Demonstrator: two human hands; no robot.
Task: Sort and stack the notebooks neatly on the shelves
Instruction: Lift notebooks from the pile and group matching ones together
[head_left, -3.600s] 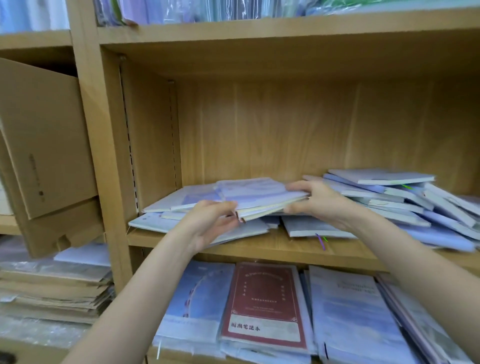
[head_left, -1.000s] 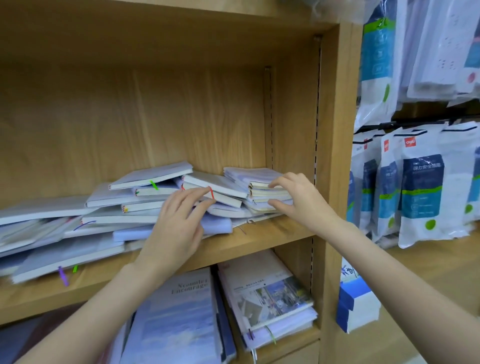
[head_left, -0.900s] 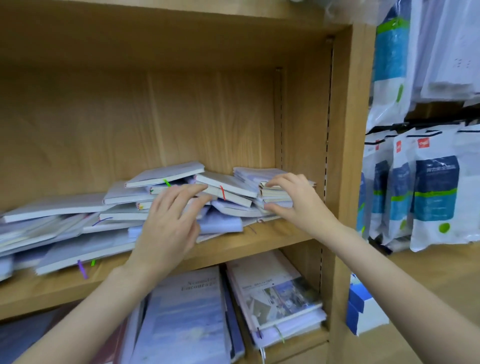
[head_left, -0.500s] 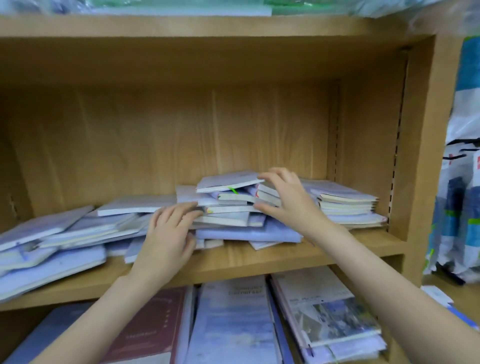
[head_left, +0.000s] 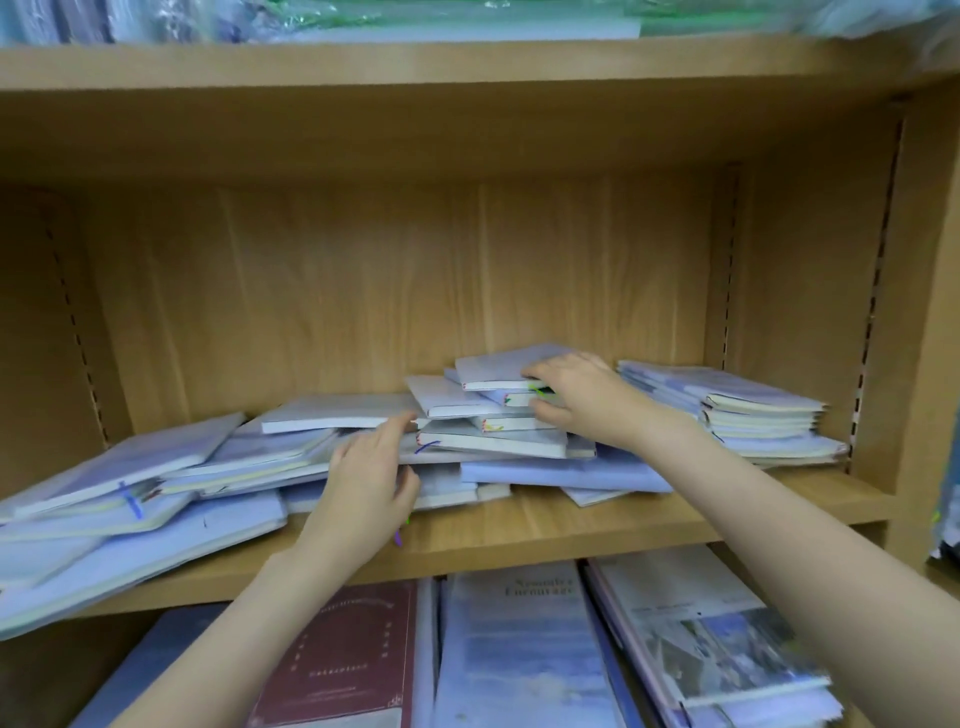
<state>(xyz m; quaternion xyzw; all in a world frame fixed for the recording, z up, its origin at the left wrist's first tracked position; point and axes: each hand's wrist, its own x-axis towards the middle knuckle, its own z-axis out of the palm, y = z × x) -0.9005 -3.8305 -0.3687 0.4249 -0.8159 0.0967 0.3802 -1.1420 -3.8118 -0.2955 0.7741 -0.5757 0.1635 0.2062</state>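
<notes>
Pale lilac notebooks lie in loose heaps on the wooden shelf (head_left: 597, 525). A crooked middle pile (head_left: 488, 415) rises at the centre. My right hand (head_left: 576, 400) grips the right edge of that pile's top notebooks, fingers over the uppermost cover and thumb lower down. My left hand (head_left: 371, 486) lies with straight fingers against the left edge of the same pile, touching the lower notebooks. A tidier stack (head_left: 748, 415) stands against the right wall. Slanting notebooks (head_left: 145, 499) sprawl to the left.
The shelf above (head_left: 467, 62) carries plastic-wrapped packs. Below, larger notebooks lie flat: a dark red one (head_left: 343, 665), a blue one (head_left: 519, 649) and a photo-covered one (head_left: 717, 644). The right side panel (head_left: 914, 291) closes the compartment.
The view has swung left from the right end of the shelf. My right hand left the right stack and now grips the middle pile's top; my left hand slid to its left edge.
</notes>
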